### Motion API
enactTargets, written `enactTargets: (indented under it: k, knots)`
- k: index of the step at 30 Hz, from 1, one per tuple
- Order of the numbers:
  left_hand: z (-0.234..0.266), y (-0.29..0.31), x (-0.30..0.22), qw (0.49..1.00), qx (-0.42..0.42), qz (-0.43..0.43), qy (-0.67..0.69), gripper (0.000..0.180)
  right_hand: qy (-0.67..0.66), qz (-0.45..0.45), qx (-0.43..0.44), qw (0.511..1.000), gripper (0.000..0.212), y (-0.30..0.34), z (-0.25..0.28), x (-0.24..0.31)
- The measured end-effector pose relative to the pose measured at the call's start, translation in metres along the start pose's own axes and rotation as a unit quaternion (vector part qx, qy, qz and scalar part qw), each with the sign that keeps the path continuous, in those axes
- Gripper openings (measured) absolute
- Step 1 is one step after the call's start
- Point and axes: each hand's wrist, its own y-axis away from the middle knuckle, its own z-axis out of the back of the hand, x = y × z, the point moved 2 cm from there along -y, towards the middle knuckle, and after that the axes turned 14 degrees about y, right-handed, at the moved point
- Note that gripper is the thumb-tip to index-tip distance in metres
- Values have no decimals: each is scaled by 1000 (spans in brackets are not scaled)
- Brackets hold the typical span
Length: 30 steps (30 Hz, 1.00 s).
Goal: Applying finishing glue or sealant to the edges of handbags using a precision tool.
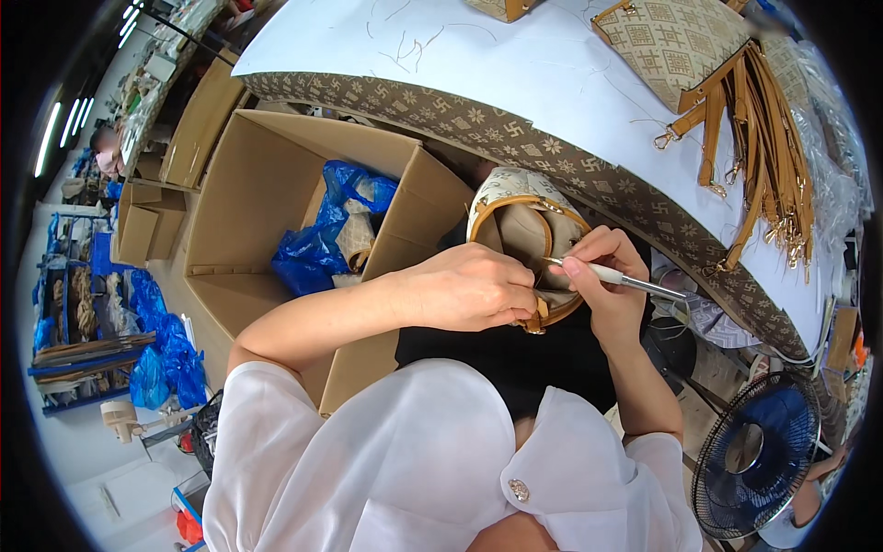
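Beyond the work stretches a white-topped table (313, 46); near it, an open, cream patterned bag (529, 187) with tan trim sits over the person's lap (552, 373). The left hand (474, 287) is closed on its near edge; the right hand (607, 271) grips a slim white-and-silver tool (658, 288), tip at the opening. Leftward, a cardboard box (239, 216) holds blue plastic (322, 241); tan straps (759, 156) hang rightward.
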Motion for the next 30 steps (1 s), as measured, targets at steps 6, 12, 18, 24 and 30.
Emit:
enactTargets:
  k: [6, 12, 18, 24, 30]
  knots:
    - [3, -9, -7, 995, -13, -91, -33, 21, -149, 35, -80, 985, 9, -2, 24, 20]
    - [7, -18, -28, 970, -157, 80, 165, 25, -207, 112, -178, 956, 9, 8, 55, 70]
    - [-20, -18, -19, 751, -297, 158, 568, 20, -212, 102, -60, 970, 9, 11, 33, 60]
    - [-18, -9, -13, 903, -273, 224, 244, 18, -269, -60, -61, 959, 12, 10, 22, 23]
    - [12, -22, -23, 964, -251, 86, -14, 19, -302, -57, -62, 950, 9, 11, 19, 25]
